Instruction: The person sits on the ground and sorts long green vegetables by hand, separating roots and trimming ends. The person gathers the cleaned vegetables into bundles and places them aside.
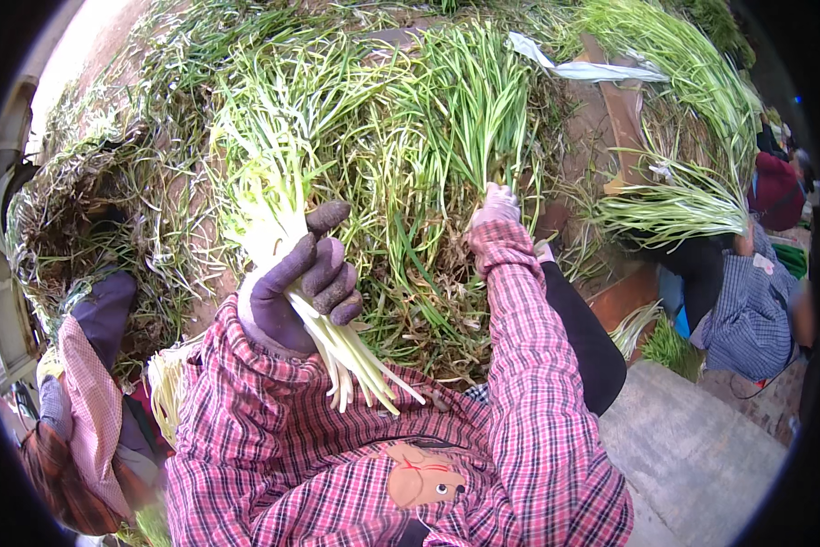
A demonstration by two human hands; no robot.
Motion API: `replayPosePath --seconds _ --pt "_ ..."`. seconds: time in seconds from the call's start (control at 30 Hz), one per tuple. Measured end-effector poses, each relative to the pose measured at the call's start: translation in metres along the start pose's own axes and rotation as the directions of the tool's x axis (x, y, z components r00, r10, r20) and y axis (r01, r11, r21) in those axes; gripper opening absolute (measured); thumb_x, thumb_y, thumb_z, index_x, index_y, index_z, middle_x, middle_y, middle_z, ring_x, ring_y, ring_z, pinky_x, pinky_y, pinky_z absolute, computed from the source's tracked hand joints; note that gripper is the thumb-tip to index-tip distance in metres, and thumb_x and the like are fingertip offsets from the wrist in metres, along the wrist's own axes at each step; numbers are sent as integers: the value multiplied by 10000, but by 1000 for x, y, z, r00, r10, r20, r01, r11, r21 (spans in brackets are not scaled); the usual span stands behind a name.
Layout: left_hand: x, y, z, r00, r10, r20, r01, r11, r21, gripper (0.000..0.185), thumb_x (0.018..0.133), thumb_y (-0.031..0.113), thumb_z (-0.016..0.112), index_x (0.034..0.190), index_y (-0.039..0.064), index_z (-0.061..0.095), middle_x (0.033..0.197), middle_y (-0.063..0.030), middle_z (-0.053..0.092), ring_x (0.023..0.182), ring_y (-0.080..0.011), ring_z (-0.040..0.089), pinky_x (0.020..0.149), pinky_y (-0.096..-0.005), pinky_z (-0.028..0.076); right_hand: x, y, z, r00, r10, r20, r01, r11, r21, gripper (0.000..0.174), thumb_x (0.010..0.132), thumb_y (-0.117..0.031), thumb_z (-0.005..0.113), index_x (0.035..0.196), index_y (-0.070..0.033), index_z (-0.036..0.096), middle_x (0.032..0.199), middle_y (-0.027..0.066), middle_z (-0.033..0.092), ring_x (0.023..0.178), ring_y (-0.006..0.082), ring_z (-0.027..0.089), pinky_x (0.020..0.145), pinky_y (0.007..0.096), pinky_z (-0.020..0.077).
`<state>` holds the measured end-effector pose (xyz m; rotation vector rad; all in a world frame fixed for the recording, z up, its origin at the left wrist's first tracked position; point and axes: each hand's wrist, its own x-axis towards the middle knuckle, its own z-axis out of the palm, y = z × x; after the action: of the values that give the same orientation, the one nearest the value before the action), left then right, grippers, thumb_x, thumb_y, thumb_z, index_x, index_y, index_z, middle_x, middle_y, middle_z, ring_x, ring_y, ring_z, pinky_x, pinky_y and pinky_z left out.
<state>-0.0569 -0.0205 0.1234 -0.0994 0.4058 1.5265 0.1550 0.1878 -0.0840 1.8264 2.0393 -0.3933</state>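
In a dark purple work glove, my left hand (307,287) grips a bunch of garlic chives (273,191); its pale stems (348,355) stick out below the fist and its leaves fan out above. My right hand (495,205), in a thin whitish glove, is farther forward at the base of a green bunch of leaves (485,102). Its fingers are curled in among the stems and partly hidden. Between and below both hands lies a heap of loose green leaves and dry brown stalks (416,273).
Co-workers sit at the left (88,424) and at the right (745,301), the right one holding a bunch of leaves (690,205). A white strip (608,71) lies at the upper right. Bundled pale stems (167,390) are by my left side, and a grey slab (690,451) is at the lower right.
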Motion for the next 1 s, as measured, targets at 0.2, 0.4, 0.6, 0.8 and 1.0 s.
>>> replayPosePath --seconds 0.2,0.4,0.6,0.8,1.0 --pt "4 0 -6 999 -46 28 43 994 101 412 951 192 417 1333 46 367 649 2 401 588 -127 417 564 -284 399 -63 5 6 983 -172 -66 159 608 778 380 805 -9 537 1175 -19 452 1005 107 595 767 197 604 717 323 508" --pt "13 -12 -19 994 -107 -17 108 979 173 374 922 193 484 1261 39 439 650 -31 480 562 -156 453 555 -326 440 -108 4 20 959 -221 180 -173 52 984 328 959 -165 438 1264 -48 458 815 40 645 457 63 437 392 184 359" --pt "33 -14 -38 968 -238 -85 251 945 211 301 912 154 507 1195 55 478 874 -130 638 613 -203 592 565 -348 506 -131 4 28 967 -242 -83 121 147 982 208 888 4 507 1095 -1 527 1029 66 596 882 147 595 765 260 482" --pt "46 -17 -43 948 -271 -167 311 898 309 459 866 144 583 1280 119 385 988 -143 634 622 -203 611 536 -335 524 -160 14 8 958 -285 -20 82 209 974 239 885 -27 541 1123 -7 521 1007 74 616 895 126 606 754 251 489" --pt "67 -39 -56 946 -220 -238 303 859 413 754 821 75 639 1417 192 192 1103 -125 562 662 -261 638 498 -347 524 -191 6 11 891 -249 -380 453 423 784 261 760 31 643 1014 -14 605 1196 93 527 1062 191 531 919 284 425"
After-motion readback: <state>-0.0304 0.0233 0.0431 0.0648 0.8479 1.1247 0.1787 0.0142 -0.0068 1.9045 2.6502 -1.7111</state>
